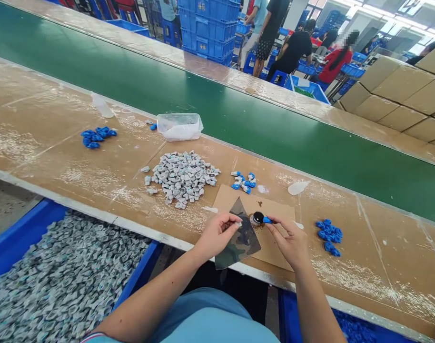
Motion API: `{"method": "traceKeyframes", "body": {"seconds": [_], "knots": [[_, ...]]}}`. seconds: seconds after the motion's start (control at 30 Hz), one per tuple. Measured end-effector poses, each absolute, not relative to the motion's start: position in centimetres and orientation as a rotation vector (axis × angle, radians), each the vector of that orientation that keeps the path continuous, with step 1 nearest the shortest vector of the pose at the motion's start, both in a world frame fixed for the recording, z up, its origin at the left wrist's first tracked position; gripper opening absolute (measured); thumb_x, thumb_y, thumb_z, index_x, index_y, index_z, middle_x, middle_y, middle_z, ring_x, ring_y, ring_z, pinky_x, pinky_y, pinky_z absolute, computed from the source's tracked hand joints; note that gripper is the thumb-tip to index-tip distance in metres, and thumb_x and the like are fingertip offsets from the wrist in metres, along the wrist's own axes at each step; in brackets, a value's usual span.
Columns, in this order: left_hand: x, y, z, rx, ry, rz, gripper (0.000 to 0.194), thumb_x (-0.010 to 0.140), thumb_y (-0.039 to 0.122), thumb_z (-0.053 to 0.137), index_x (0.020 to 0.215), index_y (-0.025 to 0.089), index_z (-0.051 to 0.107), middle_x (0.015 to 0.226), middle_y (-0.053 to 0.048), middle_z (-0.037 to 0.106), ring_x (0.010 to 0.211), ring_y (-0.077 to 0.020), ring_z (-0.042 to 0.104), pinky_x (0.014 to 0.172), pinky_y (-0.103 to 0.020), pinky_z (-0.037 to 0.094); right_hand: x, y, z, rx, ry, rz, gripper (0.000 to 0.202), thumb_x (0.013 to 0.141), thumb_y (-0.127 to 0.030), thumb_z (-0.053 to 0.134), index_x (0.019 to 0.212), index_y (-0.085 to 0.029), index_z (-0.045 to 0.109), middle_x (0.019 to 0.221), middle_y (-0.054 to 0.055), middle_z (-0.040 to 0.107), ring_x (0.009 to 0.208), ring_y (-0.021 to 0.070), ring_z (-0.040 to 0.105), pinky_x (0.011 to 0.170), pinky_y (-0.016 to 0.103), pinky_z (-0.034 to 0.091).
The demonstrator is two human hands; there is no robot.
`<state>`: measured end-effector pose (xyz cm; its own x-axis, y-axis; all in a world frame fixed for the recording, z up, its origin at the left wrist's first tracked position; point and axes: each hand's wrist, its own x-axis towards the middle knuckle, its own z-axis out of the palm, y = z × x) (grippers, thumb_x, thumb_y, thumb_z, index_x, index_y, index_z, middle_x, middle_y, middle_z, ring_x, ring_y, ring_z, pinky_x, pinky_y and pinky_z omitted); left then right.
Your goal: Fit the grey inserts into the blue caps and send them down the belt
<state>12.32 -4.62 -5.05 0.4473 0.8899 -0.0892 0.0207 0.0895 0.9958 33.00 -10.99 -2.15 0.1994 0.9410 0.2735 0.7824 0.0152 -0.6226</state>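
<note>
Your light blue shirt (217, 326) is nearest the camera, against the near side of the work table (363, 200). Your left hand (217, 232) has thumb and forefinger nearly closed, pinching a small pale piece (239, 224); the fingertips hide part of it. It is held above a camouflage cloth (233, 255), one corner of which hangs over the table edge. Your right hand (291, 240) has thumb and forefinger closed on a small blue piece (267, 220), which is at the mouth of a small jar (257, 218) with a black top surface. Whether the piece touches the jar cannot be told. The jar stands on a flat cardboard sheet (278, 205), partly covered by the cloth.

Beyond your left hand lies a heap of grey pieces (185, 176); just right of it is a group of blue-and-white pieces (244, 182). Blue pieces (330, 233) lie to the right of your right hand. A see-through tub (180, 127) sits behind the heap, beside the green belt (217, 109). At your lower left, a blue bin (42, 212) holds many grey pieces.
</note>
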Motion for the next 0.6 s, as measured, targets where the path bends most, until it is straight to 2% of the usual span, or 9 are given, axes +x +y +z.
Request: {"method": "traceKeyframes", "body": {"seconds": [0.37, 0.6], "knots": [[12.57, -4.71, -5.72, 1.312, 0.867, 0.802, 0.015, 0.076, 0.024, 0.064, 0.088, 0.019, 0.071, 0.089, -0.006, 0.068, 0.086, -0.018, 0.062, 0.081, -0.03, 0.051, 33.13, -10.81, -2.29, -1.788, -1.594, 0.326, 0.019, 0.083, -0.034, 0.061, 0.095, -0.026, 0.072, 0.095, 0.004, 0.075, 0.088, 0.0225, 0.07, 0.079, 0.037, 0.055], [13.19, -5.02, -5.78, 1.076, 0.816, 0.785, 0.023, 0.072, 0.028, 0.07, 0.092, 0.017, 0.066, 0.086, -0.004, 0.068, 0.081, -0.0151, 0.062, 0.081, -0.03, 0.052, 33.04, -10.64, -2.12, -1.773, -1.594, 0.348, 0.018, 0.082, -0.035, 0.061, 0.093, -0.027, 0.073, 0.093, 0.004, 0.075, 0.088, 0.0223, 0.07, 0.08, 0.037, 0.055]]}}
